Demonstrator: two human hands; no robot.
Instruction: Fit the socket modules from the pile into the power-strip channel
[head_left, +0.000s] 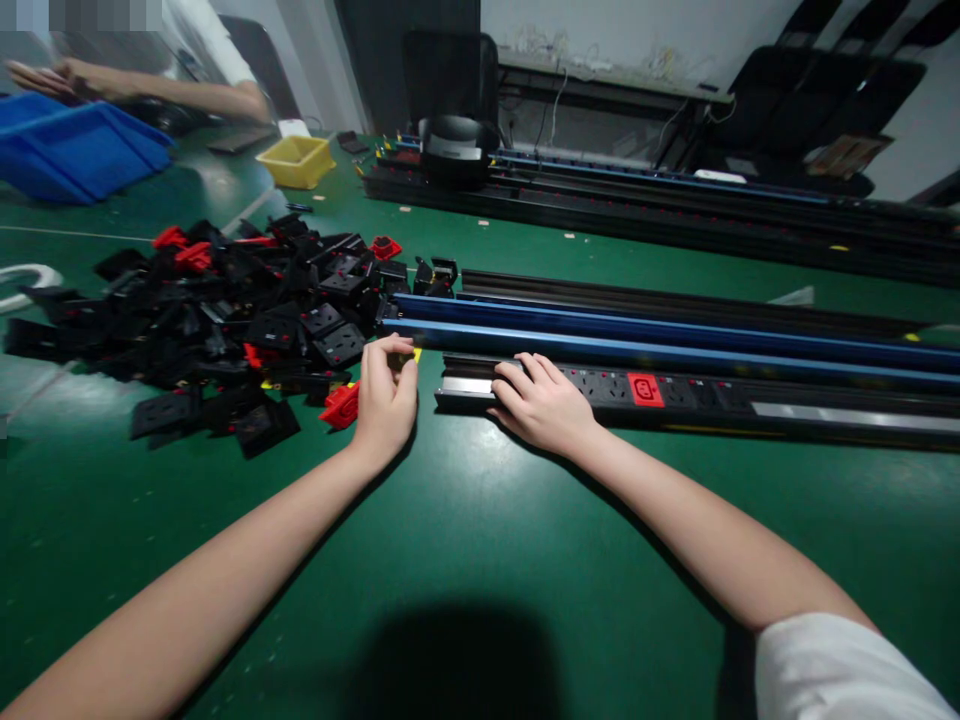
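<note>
My right hand (pixel 541 405) lies over a long black channel (pixel 750 420), near its left end, with the fingers curled onto its top. Socket modules (pixel 600 385) sit in the channel to the right of the hand, a red socket (pixel 646 390) among them. To the left of that channel's end, my left hand (pixel 388 400) is closed, thumb towards the fingers. A small dark and yellow bit shows at its fingertips; its kind is unclear. Beside it, a loose red socket (pixel 341 407) lies at the edge of a heap of black socket modules (pixel 322 330).
Blue rails (pixel 675 345) and a black rail (pixel 600 292) lie behind the channel. More long rails (pixel 675 215) are at the table's back. A yellow bin (pixel 296 162) and blue bin (pixel 90 150) stand at left, near another person's arm (pixel 165 92).
</note>
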